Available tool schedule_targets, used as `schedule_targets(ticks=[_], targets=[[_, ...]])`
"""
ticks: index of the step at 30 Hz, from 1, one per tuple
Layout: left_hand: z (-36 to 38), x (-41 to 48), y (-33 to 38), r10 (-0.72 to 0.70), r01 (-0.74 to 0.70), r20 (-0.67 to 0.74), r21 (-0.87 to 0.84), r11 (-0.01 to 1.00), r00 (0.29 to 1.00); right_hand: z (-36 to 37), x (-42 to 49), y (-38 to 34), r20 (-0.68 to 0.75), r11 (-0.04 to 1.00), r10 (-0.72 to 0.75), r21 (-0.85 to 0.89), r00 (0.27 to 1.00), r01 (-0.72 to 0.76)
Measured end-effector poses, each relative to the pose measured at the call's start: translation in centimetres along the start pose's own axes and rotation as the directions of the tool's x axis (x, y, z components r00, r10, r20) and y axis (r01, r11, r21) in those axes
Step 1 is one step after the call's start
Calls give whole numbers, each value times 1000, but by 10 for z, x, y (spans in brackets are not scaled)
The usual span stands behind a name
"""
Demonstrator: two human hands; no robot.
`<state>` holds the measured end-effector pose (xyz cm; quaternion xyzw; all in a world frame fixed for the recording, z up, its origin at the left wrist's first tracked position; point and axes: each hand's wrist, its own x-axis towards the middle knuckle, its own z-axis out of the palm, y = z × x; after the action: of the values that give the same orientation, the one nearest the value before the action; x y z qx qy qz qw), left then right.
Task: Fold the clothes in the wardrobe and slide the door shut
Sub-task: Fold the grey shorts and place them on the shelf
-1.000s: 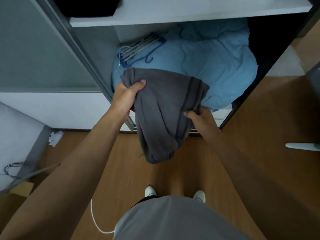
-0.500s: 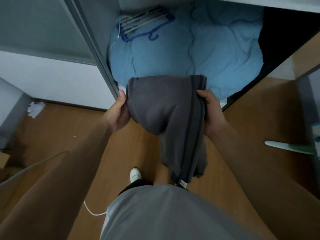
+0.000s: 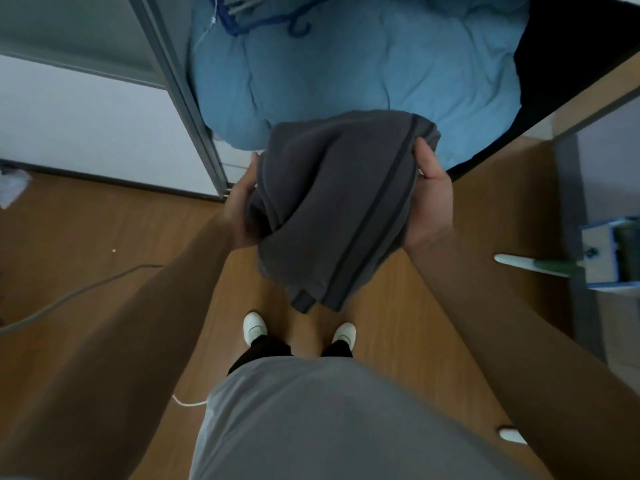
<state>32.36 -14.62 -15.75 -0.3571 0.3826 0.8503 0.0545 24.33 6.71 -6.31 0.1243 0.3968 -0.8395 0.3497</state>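
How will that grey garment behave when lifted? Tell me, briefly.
Probably floppy: the grey garment sags between the hands and its lower end hangs loose, so it likely needs support on both sides. Likely light: the left hand and right hand hold it up by its sides alone. Probably not slippery, since the cloth looks matte and soft.

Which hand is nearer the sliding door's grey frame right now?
Left. The left hand grips the grey garment right beside the door frame; the right hand holds the garment's far side, away from the frame.
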Motion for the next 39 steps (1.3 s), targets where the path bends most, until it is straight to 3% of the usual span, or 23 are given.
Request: schedule_targets(ticks=[3, 6, 9, 12, 17, 20, 22, 24, 27, 29, 32, 36, 39], targets=[[-12, -12, 9, 31, -33, -23, -79, 996, 999, 12, 8, -3, -62, 999, -35, -40, 997, 33], [-26, -32, 29, 6, 0, 314, -19, 1000, 949, 20, 23, -8, -224, 998, -15, -65, 974, 1], [-33, -33, 55, -48, -94, 532, 237, 967, 846, 30, 36, -11, -293, 995, 50, -65, 955, -73], [-29, -27, 72, 69, -256, 408, 425, 868, 910, 39, 47, -5, -323, 984, 69, -136, 944, -119], [-40, -22, 75, 128, -173, 278, 143, 975, 952, 32, 53, 15, -274, 951, 186, -191, 943, -243], [-49, -23, 80, 56, -49, 184, -40, 998, 981, 24, 48, 38, -246, 825, 355, -371, 902, -426], [-57, -22, 90, 27, -25, 130, -20, 999, 991, 17, 45, 54, -250, 734, 440, -452, 862, -506], [-68, -21, 101, 28, -32, 112, 34, 999, 993, 13, 42, 72, -175, 703, 557, -421, 812, -574], [-83, -17, 115, 63, -78, 130, 117, 990, 990, 18, 41, 99, -14, 738, 645, -246, 764, -628], [-87, -17, 124, 66, -92, 160, 163, 982, 985, 29, 46, 108, 22, 820, 570, -65, 821, -568], [-91, -19, 135, 98, -141, 173, 253, 957, 980, 55, 59, 106, -129, 908, 401, 187, 907, -375], [-102, -29, 142, 98, -137, 173, 234, 962, 980, 84, 74, 92, -245, 974, 198, 160, 949, -161], [-122, -21, 123, -51, 45, 185, 39, 998, 981, 99, 77, 81, -281, 991, 84, 125, 956, -51]])
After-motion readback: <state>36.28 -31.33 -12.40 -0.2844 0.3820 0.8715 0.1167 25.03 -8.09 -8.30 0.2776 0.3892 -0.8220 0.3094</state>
